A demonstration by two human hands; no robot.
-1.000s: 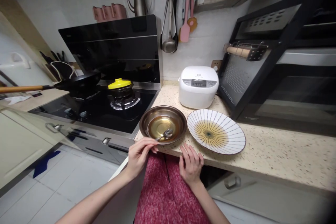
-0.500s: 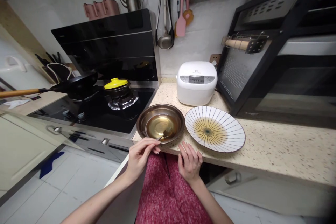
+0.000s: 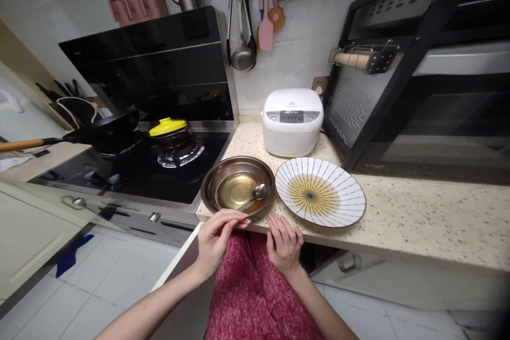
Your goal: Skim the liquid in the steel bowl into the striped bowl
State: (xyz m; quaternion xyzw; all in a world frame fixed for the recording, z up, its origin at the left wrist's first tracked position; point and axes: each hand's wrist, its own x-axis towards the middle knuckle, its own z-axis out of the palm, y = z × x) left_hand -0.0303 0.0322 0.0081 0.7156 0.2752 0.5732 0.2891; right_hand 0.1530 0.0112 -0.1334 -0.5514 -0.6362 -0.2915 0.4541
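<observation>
A: Where does the spoon (image 3: 257,194) lie from the fingers?

B: Just beyond those of the left hand (image 3: 215,237), ahead and to the right. They are pinched together on the end of its handle (the exact grip is hidden under the knuckles). Its head is inside the metal bowl (image 3: 211,183), which sits straight ahead of them.

A: And its long axis?

B: Slanting: from the left fingertips over the bowl's near rim, then away and rightward. The left hand is plainly the nearer one, and I judge that any shift of the spoon hangs on that pinch.

A: What about the right hand (image 3: 285,246)?

B: To the right of the left fingers, not touching them. Its own fingers are bent and slightly apart, resting at the near edge of the surface (image 3: 418,212) with nothing in them. The striped plate (image 3: 350,196) lies just beyond, to their right; the white rice cooker (image 3: 292,135) stands farther ahead.

A: How does the spoon look?

B: Silvery and shiny, slim in the handle, with a small oval head, seemingly hollow side up. Beneath it the bowl gleams amber; I cannot tell how much is liquid and how much reflection
</observation>
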